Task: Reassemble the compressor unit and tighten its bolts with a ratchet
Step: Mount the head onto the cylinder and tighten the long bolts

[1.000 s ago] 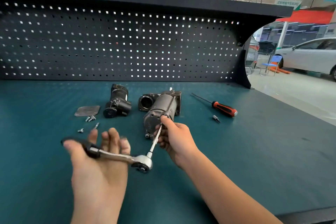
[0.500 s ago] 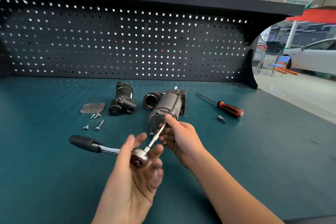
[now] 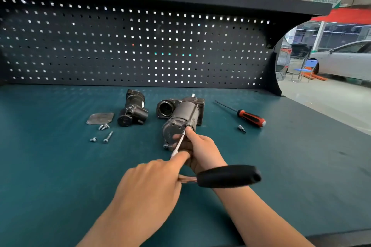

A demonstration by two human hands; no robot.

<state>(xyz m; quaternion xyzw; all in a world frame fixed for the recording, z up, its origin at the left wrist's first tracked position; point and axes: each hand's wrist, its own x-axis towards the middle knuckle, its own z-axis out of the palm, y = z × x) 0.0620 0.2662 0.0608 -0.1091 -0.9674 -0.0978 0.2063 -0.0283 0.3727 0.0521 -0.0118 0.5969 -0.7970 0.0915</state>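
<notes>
Compressor (image 3: 181, 115): a grey metal cylinder lying on the green bench (image 3: 60, 166), round end cap toward the person, with a bolt (image 3: 188, 125) at the cap's rim and a dark housing with an open round port behind.
Ratchet (image 3: 228, 176): a black handle, with a slim bright shaft (image 3: 177, 144) running from the head up to the bolt.
Left hand (image 3: 148, 188): closed over the ratchet's head, hiding it, forefinger laid along the shaft.
Right hand (image 3: 200, 148): fingers curled round the shaft near its tip, forefinger touching the bolt.
Change: half a second ago the handle pointed left of the left hand; now it points right, across the right wrist, and is blurred.
Position: the compressor sits just beyond both grips, its cap against the right fingertips.
Left of the grips: a black part (image 3: 132, 110), a flat plate (image 3: 100, 118) and loose screws (image 3: 104, 132).
Right of the grips: a screwdriver (image 3: 251, 118) and a small bit (image 3: 242, 128).
</notes>
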